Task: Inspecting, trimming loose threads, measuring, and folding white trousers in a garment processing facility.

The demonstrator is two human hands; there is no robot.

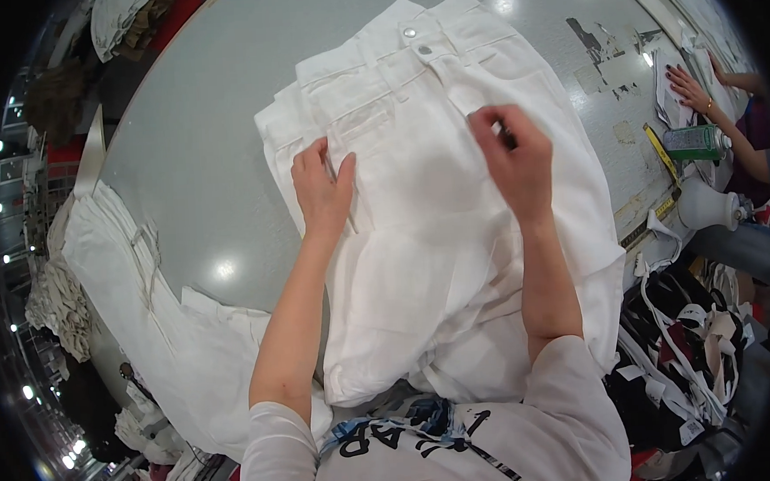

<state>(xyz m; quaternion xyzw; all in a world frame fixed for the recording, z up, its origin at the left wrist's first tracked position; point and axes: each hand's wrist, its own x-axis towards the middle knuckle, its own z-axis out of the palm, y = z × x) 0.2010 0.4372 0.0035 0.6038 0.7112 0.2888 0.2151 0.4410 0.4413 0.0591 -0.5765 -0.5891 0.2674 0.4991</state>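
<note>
White trousers (pixel 417 178) lie in a stack on the table in front of me, their waistbands toward the far side. Two metal buttons (pixel 416 41) show on the waistband at the top. My left hand (pixel 323 190) rests on the left side of the uppermost pair, just below a pocket, with thumb and fingers apart. Over the right part of the same pair is my right hand (pixel 520 159), its fingers curled around a small dark thing. That thing is mostly hidden and blurred, so its kind cannot be made out.
More white garments (pixel 154 314) hang over the table's left edge. At the right stand a green can (pixel 695 143) and a white spray bottle (pixel 705 206), near a yellow measuring tape (pixel 662 152). Another person's hand (pixel 689 89) lies on white cloth there. Below are piled scraps (pixel 678 356).
</note>
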